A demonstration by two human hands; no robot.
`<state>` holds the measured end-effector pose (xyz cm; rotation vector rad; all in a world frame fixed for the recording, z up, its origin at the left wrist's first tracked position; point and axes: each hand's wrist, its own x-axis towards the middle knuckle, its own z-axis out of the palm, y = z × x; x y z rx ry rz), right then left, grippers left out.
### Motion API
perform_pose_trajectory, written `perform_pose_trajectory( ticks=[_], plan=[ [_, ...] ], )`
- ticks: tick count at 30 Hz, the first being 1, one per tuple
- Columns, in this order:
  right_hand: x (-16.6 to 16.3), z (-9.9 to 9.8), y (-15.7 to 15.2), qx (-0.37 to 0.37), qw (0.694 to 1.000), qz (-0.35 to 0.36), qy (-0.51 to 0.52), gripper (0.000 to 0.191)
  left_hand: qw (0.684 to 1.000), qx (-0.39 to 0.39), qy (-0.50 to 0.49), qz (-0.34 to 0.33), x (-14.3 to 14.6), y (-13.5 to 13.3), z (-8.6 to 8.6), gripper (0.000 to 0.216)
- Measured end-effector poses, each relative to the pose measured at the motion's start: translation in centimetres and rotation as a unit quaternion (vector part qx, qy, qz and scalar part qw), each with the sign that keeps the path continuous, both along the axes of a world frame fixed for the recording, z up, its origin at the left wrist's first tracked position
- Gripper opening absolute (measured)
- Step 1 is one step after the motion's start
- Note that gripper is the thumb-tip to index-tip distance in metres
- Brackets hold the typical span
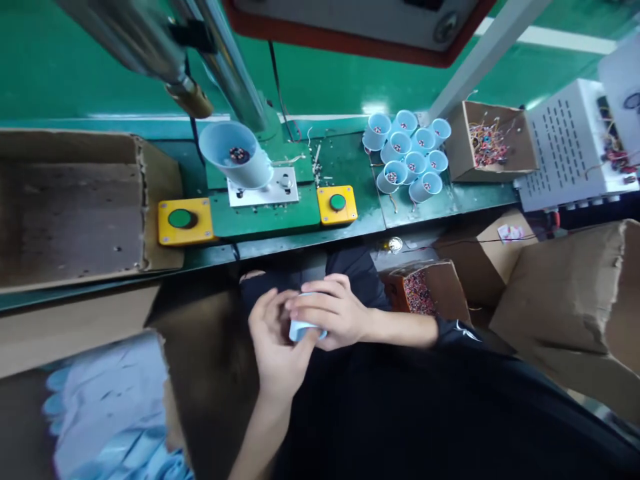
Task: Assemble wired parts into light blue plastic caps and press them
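Over my lap, my left hand (277, 340) and my right hand (333, 310) are both wrapped around a light blue plastic cup (303, 328). Fingers cover most of it, so its inside is hidden. Above my hands, on the bench, a larger-looking blue cup (240, 167) with a dark round part in its bottom sits tilted on a white metal plate (287, 195) under the press. Yellow boxes with green push buttons flank the plate: a left button box (200, 230) and a right button box (345, 212).
Several blue cups (425, 188) stand grouped on the bench, beside a carton of wired parts (463, 157). A press cylinder (190, 97) hangs over the plate. A cardboard box (165, 200) is at left, a carton of blue cups (145, 453) below it, and a parts carton (453, 287) by my right arm.
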<state>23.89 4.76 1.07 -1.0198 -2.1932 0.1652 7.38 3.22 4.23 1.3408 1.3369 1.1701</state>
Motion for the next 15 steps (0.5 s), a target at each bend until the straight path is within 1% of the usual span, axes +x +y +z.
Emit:
perform_pose_trajectory(
  ticks=[1, 3, 4, 5, 6, 8, 9, 10, 12, 14, 15],
  plan=[
    [0.3, 0.4, -0.1, 0.034, 0.999, 0.028, 0.005, 0.028, 0.997, -0.052, -0.035, -0.055, -0.1, 0.4, 0.0, 0.065],
    [1.0, 1.5, -0.5, 0.075, 0.992, 0.098, 0.027, 0.023, 0.976, -0.136, -0.089, -0.144, -0.3, 0.8, 0.1, 0.059],
    [1.3, 2.0, -0.9, 0.071, 0.989, 0.125, 0.042, 0.023, 0.966, -0.16, -0.113, -0.17, -0.3, 0.8, 0.2, 0.056],
    [1.6, 2.3, -1.2, 0.052, 0.987, 0.14, 0.055, 0.024, 0.958, -0.175, -0.134, -0.183, -0.3, 0.5, 0.3, 0.055],
    [2.0, 2.5, -1.5, 0.017, 0.988, 0.141, 0.066, 0.026, 0.954, -0.174, -0.155, -0.188, -0.3, 0.3, 0.3, 0.057],
    [2.6, 1.9, -1.7, -0.064, 0.986, 0.135, 0.071, 0.035, 0.946, -0.17, -0.183, -0.206, -0.2, -0.3, -0.4, 0.067],
    [2.8, 1.3, -1.6, -0.074, 0.984, 0.15, 0.061, 0.04, 0.94, -0.173, -0.203, -0.214, -0.2, -0.5, -1.1, 0.07],
    [2.9, 0.7, -1.4, -0.08, 0.984, 0.149, 0.052, 0.042, 0.93, -0.183, -0.233, -0.217, -0.2, -0.6, -1.8, 0.071],
    [3.1, -0.3, -0.9, -0.067, 0.981, 0.178, 0.047, 0.038, 0.906, -0.217, -0.291, -0.218, -0.2, -1.0, -3.2, 0.073],
    [3.6, -0.5, -0.4, -0.066, 0.973, 0.22, 0.025, 0.031, 0.894, -0.231, -0.326, -0.201, -0.3, -1.6, -3.6, 0.08],
    [4.0, -0.4, -0.1, -0.078, 0.969, 0.233, 0.015, 0.028, 0.898, -0.222, -0.329, -0.192, -0.7, -2.0, -3.3, 0.087]
  ],
)
